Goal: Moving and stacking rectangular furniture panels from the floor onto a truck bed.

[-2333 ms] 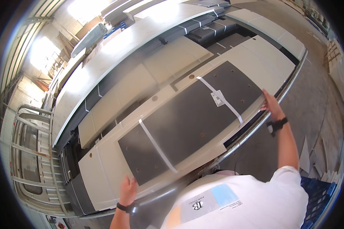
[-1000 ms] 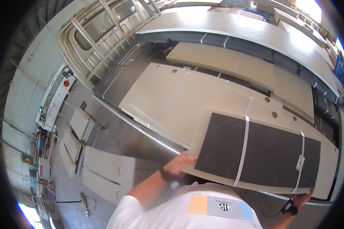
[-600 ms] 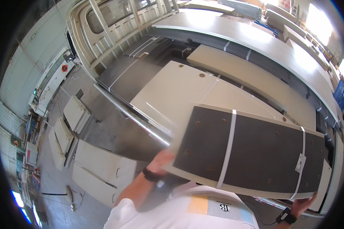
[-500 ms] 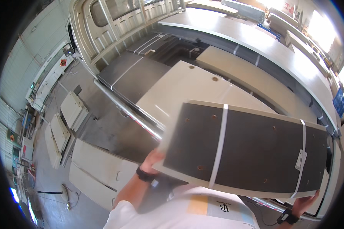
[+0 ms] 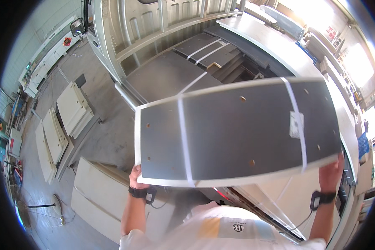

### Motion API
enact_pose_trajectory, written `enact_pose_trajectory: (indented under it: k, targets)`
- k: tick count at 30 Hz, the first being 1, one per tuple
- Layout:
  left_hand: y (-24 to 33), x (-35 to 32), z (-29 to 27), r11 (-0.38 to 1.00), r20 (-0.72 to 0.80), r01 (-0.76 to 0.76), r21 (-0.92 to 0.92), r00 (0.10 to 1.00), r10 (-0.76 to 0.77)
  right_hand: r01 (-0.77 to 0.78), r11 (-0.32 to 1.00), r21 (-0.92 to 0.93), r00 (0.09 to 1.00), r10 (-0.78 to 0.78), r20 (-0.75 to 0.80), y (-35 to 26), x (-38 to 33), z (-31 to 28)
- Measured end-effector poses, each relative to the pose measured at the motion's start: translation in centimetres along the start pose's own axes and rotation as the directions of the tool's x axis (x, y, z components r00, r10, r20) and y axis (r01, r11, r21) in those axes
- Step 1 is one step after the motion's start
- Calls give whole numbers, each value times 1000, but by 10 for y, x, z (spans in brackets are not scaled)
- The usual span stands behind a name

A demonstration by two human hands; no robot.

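Observation:
A strapped bundle of dark grey panels (image 5: 221,137) with pale edges spans the middle of the view, slightly tilted. My left hand (image 5: 136,177) is closed round its near left corner, and my right hand (image 5: 331,171) grips the near right corner; the fingers of both are partly hidden by the bundle. Two white straps run across it, and a white label (image 5: 296,125) sits at the right strap. Small round holes dot the dark face. Below and beyond the bundle lie dark panels (image 5: 158,75) on a truck bed and a cream panel (image 5: 291,196), partly covered.
The truck's metal front wall (image 5: 148,31) rises behind the bed. A smaller strapped stack (image 5: 208,49) lies near it, and a long pale panel (image 5: 266,35) runs along the far right. On the floor at left stand cream panel stacks (image 5: 73,108) and a large pale panel (image 5: 98,200).
Both hands have carried the bundle up and to the left, and it has turned slightly. My view has swung toward the truck's front. The bundle now hides more of the cream panel.

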State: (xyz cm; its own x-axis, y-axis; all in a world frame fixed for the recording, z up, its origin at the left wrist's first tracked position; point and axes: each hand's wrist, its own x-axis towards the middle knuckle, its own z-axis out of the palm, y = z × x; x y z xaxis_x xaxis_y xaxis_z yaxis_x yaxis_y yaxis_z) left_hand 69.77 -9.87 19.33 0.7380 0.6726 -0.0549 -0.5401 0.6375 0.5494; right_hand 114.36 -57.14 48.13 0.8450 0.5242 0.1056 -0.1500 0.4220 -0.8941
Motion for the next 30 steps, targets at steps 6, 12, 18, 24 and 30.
enact_pose_trajectory:
  k: [6, 12, 18, 24, 30]
  targets:
    - [35, 63, -40, 982, 107, -180, 47, 979, 175, -194, 980, 30, 976, 191, 101, 76, 174, 109]
    - [45, 136, -50, 958, -49, -280, 54, 958, 283, -167, 986, 2, 960, 162, 227, 141, 337, 187]
    - [83, 192, -14, 812, -198, -157, 562, 928, 317, -217, 693, -687, 969, 238, -65, 226, 413, 227]
    - [70, 211, 52, 581, -225, -32, 813, 904, 364, -72, 688, -722, 869, 398, 293, 279, 326, 230]
    - [86, 236, 61, 578, -295, 0, 816, 860, 417, -11, 544, -839, 813, 493, 310, 255, 244, 208]
